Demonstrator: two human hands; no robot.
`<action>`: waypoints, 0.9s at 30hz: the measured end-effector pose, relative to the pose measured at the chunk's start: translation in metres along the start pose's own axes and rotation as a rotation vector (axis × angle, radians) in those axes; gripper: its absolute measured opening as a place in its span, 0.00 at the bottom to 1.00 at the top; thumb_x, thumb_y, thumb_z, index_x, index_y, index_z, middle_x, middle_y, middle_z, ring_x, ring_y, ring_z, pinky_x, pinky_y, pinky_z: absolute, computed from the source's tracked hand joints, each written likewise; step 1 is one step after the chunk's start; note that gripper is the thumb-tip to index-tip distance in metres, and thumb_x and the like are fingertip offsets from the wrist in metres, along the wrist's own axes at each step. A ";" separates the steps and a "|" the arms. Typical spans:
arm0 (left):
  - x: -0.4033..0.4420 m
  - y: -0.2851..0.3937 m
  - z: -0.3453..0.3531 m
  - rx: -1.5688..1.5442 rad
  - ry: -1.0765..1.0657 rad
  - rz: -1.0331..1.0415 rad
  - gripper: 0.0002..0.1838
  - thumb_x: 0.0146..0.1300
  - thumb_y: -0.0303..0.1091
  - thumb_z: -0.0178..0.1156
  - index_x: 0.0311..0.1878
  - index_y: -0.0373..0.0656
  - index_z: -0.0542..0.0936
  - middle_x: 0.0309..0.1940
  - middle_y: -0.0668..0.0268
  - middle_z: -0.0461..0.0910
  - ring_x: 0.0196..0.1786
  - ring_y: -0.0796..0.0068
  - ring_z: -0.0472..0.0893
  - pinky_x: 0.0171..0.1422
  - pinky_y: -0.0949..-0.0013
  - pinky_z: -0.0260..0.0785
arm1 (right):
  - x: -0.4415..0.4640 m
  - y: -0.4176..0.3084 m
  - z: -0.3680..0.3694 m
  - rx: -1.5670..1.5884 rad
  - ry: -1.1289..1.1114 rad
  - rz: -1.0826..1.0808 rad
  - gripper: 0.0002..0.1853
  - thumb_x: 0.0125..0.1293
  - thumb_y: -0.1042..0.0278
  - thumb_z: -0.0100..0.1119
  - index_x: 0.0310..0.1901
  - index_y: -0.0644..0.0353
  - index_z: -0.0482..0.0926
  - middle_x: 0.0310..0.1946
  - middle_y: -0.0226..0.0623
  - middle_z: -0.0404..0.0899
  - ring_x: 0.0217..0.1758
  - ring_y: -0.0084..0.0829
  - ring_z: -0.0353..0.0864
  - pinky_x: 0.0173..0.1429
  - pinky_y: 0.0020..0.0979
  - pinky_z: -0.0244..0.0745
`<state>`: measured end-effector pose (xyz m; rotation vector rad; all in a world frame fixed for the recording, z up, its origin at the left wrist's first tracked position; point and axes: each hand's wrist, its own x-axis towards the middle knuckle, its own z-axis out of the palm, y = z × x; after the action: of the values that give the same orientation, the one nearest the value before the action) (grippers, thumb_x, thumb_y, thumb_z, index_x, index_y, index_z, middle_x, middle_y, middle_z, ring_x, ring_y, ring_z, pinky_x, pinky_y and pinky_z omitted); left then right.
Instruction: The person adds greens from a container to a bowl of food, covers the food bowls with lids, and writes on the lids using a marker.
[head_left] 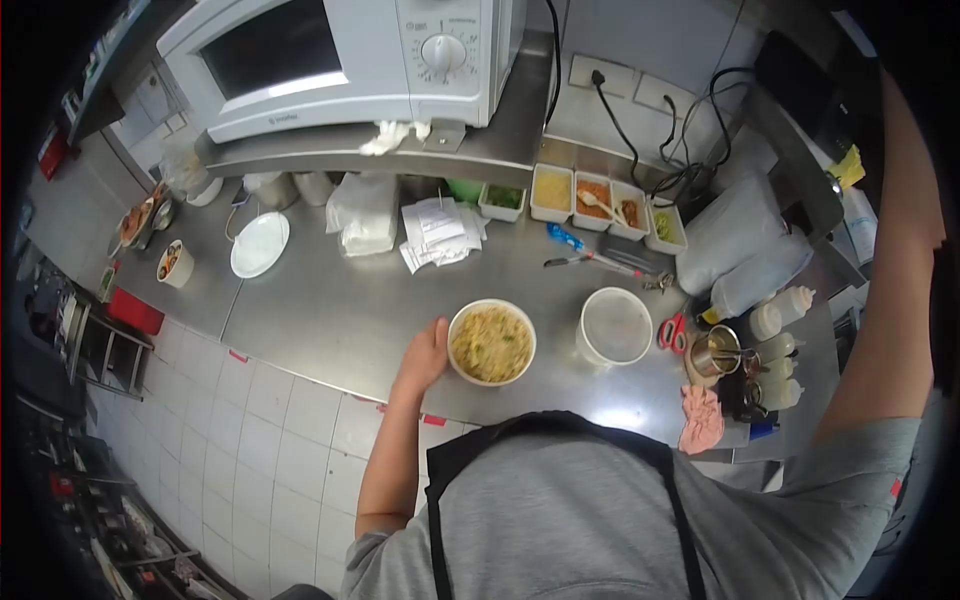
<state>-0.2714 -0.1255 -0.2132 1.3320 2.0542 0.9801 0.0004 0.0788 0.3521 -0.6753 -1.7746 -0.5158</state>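
My left hand (431, 352) grips the left side of a white bowl (491, 342) near the counter's front edge. The thumb shows at the rim, while the other fingers are mostly hidden. Yellowish food that looks like fried rice, with green bits, fills the bowl. To its right stands a round tub (614, 327) with a translucent whitish top. My right arm reaches up along the right edge of the view, and its hand lies outside the picture.
A microwave (345, 65) sits on the shelf above the steel counter (330, 310). Small tubs of toppings (593, 200) line the back. Red scissors (673, 334), a metal pot (714, 352), squeeze bottles (782, 368) and a pink cloth (701, 418) crowd the right. A white lid (260, 245) lies left.
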 end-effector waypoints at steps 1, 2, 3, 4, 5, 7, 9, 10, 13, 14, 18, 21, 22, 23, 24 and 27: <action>0.003 -0.006 -0.006 0.014 0.063 0.015 0.31 0.72 0.51 0.36 0.52 0.28 0.72 0.49 0.39 0.74 0.53 0.41 0.74 0.58 0.54 0.65 | -0.026 -0.010 -0.004 0.060 0.021 -0.050 0.09 0.50 0.70 0.60 0.35 0.56 0.81 0.41 0.42 0.82 0.47 0.39 0.79 0.54 0.44 0.69; 0.006 -0.014 -0.014 0.026 0.126 0.035 0.33 0.72 0.53 0.34 0.56 0.28 0.70 0.54 0.42 0.73 0.56 0.44 0.74 0.60 0.56 0.64 | -0.050 -0.018 -0.007 0.124 0.019 -0.104 0.08 0.50 0.70 0.61 0.34 0.56 0.81 0.41 0.41 0.82 0.48 0.39 0.79 0.55 0.45 0.68; 0.007 -0.011 -0.027 -0.212 0.092 -0.010 0.34 0.72 0.55 0.34 0.59 0.30 0.68 0.58 0.45 0.71 0.58 0.47 0.73 0.62 0.56 0.64 | -0.083 -0.029 -0.009 0.209 0.012 -0.179 0.08 0.49 0.70 0.61 0.33 0.56 0.80 0.41 0.40 0.81 0.48 0.40 0.78 0.56 0.46 0.68; 0.004 0.000 -0.043 -0.450 0.060 -0.057 0.36 0.71 0.57 0.33 0.62 0.31 0.66 0.61 0.48 0.68 0.59 0.50 0.73 0.63 0.57 0.63 | -0.118 -0.039 -0.009 0.294 -0.014 -0.242 0.07 0.49 0.70 0.61 0.32 0.56 0.79 0.41 0.40 0.81 0.49 0.40 0.78 0.57 0.47 0.67; -0.001 0.013 -0.057 -0.654 -0.019 -0.039 0.36 0.71 0.59 0.34 0.64 0.33 0.64 0.62 0.48 0.67 0.59 0.52 0.74 0.63 0.56 0.64 | -0.152 -0.049 -0.007 0.374 -0.055 -0.299 0.06 0.48 0.70 0.62 0.31 0.56 0.79 0.41 0.39 0.81 0.50 0.40 0.78 0.58 0.48 0.66; -0.013 0.046 -0.081 -1.074 -0.257 0.012 0.38 0.70 0.61 0.34 0.66 0.34 0.61 0.63 0.47 0.66 0.59 0.53 0.74 0.61 0.54 0.67 | -0.225 -0.065 0.008 0.522 -0.181 -0.400 0.06 0.47 0.71 0.63 0.29 0.56 0.78 0.41 0.38 0.81 0.51 0.41 0.77 0.60 0.50 0.64; -0.021 0.077 -0.087 -1.504 -0.585 0.084 0.38 0.69 0.62 0.34 0.67 0.36 0.59 0.63 0.47 0.66 0.58 0.54 0.75 0.59 0.54 0.70 | -0.301 -0.082 0.035 0.619 -0.337 -0.524 0.06 0.46 0.71 0.64 0.27 0.55 0.77 0.41 0.36 0.80 0.52 0.42 0.77 0.61 0.52 0.62; -0.019 0.083 -0.080 -1.515 -0.581 0.029 0.37 0.69 0.60 0.38 0.66 0.35 0.60 0.62 0.47 0.67 0.58 0.55 0.75 0.58 0.54 0.71 | -0.336 -0.090 0.050 0.662 -0.424 -0.603 0.09 0.40 0.70 0.67 0.26 0.55 0.78 0.39 0.34 0.81 0.53 0.42 0.76 0.62 0.51 0.61; -0.007 0.084 -0.055 -1.381 -0.495 -0.055 0.33 0.68 0.53 0.48 0.65 0.34 0.62 0.59 0.48 0.70 0.57 0.57 0.76 0.56 0.55 0.73 | -0.397 -0.111 0.073 0.801 -0.727 -0.393 0.19 0.48 0.61 0.69 0.43 0.54 0.80 0.55 0.41 0.70 0.65 0.41 0.65 0.65 0.50 0.57; 0.000 0.079 -0.048 -1.224 -0.424 -0.034 0.32 0.67 0.49 0.52 0.64 0.34 0.63 0.57 0.49 0.72 0.56 0.57 0.76 0.56 0.56 0.73 | -0.407 -0.115 0.076 0.885 -0.835 -0.250 0.22 0.50 0.58 0.69 0.47 0.54 0.79 0.59 0.42 0.67 0.66 0.41 0.64 0.66 0.50 0.56; -0.002 0.095 -0.032 -0.946 -0.433 -0.074 0.25 0.66 0.38 0.57 0.61 0.33 0.67 0.52 0.53 0.76 0.55 0.64 0.76 0.58 0.60 0.70 | -0.454 -0.102 0.098 1.307 -0.648 0.711 0.28 0.60 0.63 0.63 0.60 0.63 0.69 0.60 0.40 0.67 0.69 0.33 0.59 0.66 0.36 0.60; 0.003 0.082 -0.001 -0.706 -0.382 0.154 0.23 0.67 0.39 0.56 0.59 0.32 0.70 0.53 0.53 0.76 0.58 0.65 0.74 0.61 0.67 0.66 | -0.504 -0.098 0.119 1.312 -0.734 1.175 0.19 0.65 0.68 0.56 0.57 0.64 0.72 0.51 0.41 0.75 0.57 0.32 0.74 0.59 0.28 0.68; 0.005 0.079 -0.001 -0.631 -0.248 0.091 0.24 0.69 0.43 0.53 0.58 0.31 0.71 0.54 0.53 0.75 0.59 0.64 0.74 0.64 0.70 0.61 | -0.518 -0.099 0.120 1.167 -0.714 1.131 0.17 0.65 0.70 0.55 0.55 0.65 0.73 0.49 0.41 0.77 0.54 0.31 0.75 0.57 0.27 0.69; 0.013 0.064 0.002 -0.613 -0.144 0.055 0.26 0.70 0.45 0.49 0.58 0.31 0.70 0.54 0.54 0.75 0.59 0.64 0.73 0.65 0.69 0.60 | -0.531 -0.100 0.117 1.022 -0.693 1.085 0.15 0.66 0.72 0.53 0.53 0.65 0.75 0.47 0.40 0.79 0.52 0.30 0.77 0.55 0.27 0.70; 0.024 0.039 0.009 -0.592 -0.042 0.017 0.27 0.71 0.47 0.46 0.59 0.30 0.70 0.54 0.54 0.75 0.59 0.64 0.73 0.65 0.68 0.60 | -0.544 -0.103 0.116 0.880 -0.670 1.041 0.13 0.66 0.74 0.52 0.51 0.66 0.76 0.45 0.40 0.80 0.49 0.28 0.79 0.54 0.26 0.71; 0.030 0.004 0.032 -0.830 -0.051 -0.170 0.32 0.72 0.53 0.37 0.59 0.30 0.69 0.54 0.54 0.75 0.59 0.65 0.73 0.67 0.66 0.59 | -0.573 -0.117 0.123 0.797 -0.448 1.007 0.11 0.67 0.73 0.50 0.46 0.67 0.79 0.46 0.42 0.81 0.48 0.28 0.79 0.51 0.28 0.72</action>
<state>-0.2577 -0.0875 -0.2299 0.7139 1.4113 1.4666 -0.0376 -0.0361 -0.2331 -1.0065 -1.5753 1.0335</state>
